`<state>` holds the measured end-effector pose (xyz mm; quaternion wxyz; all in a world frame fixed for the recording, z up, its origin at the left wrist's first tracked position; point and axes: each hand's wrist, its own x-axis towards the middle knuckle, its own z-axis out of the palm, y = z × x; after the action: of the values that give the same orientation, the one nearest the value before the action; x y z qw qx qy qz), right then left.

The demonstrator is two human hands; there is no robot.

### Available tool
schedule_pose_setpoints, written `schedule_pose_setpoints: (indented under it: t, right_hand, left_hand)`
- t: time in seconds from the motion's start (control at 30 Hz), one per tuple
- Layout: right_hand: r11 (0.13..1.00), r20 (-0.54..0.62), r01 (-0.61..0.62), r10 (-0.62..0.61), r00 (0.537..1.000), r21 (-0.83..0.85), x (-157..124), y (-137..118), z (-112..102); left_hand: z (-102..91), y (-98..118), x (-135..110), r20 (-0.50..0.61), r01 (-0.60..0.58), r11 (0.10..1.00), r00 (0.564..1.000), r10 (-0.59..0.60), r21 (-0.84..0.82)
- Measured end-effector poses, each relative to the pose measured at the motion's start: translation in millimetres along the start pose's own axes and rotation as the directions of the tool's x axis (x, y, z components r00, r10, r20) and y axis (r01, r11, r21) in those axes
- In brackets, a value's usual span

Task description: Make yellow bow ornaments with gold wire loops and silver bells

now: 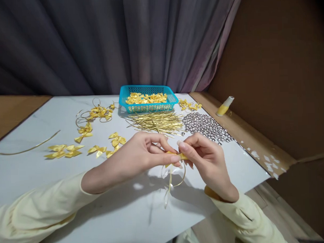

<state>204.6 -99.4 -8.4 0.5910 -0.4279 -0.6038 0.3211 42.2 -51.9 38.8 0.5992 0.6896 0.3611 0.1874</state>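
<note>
My left hand (155, 150) and my right hand (205, 157) meet over the near part of the white table. Between their pinched fingertips is a yellow ribbon bow (183, 156), mostly covered by the fingers. A thin gold wire ring (184, 175) hangs below it, along with a pale loose thread (170, 185). Left of my left hand lie several yellow bows (64, 151), singly and in pairs. Just beyond both hands is a pile of gold wire ties (158, 122), with many silver beads (204, 125) to its right.
A blue basket (148, 108) of yellow bows stands at the back. Bows with wire rings (98, 112) lie back left. One gold wire (32, 148) lies far left. A spool of yellow thread (223, 109) stands at the right, by a brown board (277, 78). White scraps (270, 165) dot the right edge.
</note>
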Motion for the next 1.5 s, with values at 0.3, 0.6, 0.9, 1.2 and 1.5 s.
schedule_pose_setpoints:
  t: [0.3, 0.6, 0.9, 1.2, 1.5]
  right_hand:
    - [0.993, -0.143, 0.115, -0.119, 0.982, -0.041, 3, -6, -7]
    - [0.910, -0.499, 0.332, -0.414, 0.761, -0.249, 43, -14, -41]
    - [0.963, -0.299, 0.203, -0.145, 0.943, 0.175, 51, -17, -56]
    - [0.967, 0.169, -0.116, 0.079, 0.982, 0.225, 51, -31, -56]
    - [0.953, 0.328, 0.052, 0.052, 0.943, -0.299, -5, -42, -34]
  left_hand:
    - [0.0, -8, -1, 0.138, 0.092, 0.993, 0.987, -0.082, -0.070]
    - [4.3, -26, 0, 0.298, 0.185, 0.956, 0.948, -0.112, -0.226]
    - [3.5, -24, 1, 0.300, 0.172, 0.957, 0.949, -0.096, -0.235]
    - [3.2, -26, 7, 0.249, 0.231, 0.957, 0.951, -0.184, -0.178]
    - [-0.1, -24, 5, 0.196, 0.249, 0.939, 0.959, -0.204, -0.236]
